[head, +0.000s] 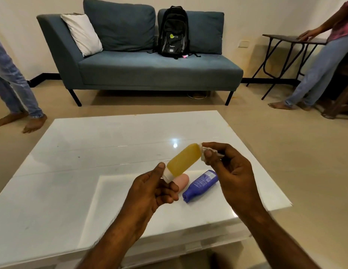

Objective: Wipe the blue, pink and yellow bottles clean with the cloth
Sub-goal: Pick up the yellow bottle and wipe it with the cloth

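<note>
- Head view: left hand (150, 189) pinches the white cap end of the yellow bottle (184, 162), long axis rising up-right toward the right hand (227, 171).
- Right hand pinches the cloth (205, 152) against the bottle's far end.
- Pink bottle (182, 181) and blue bottle (201, 184) lie on the table (91, 152), between both hands, below the yellow one; the right is nearer the blue.

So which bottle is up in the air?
The yellow bottle: the left hand holds its cap end. The pink bottle and blue bottle lie on the table.
</note>
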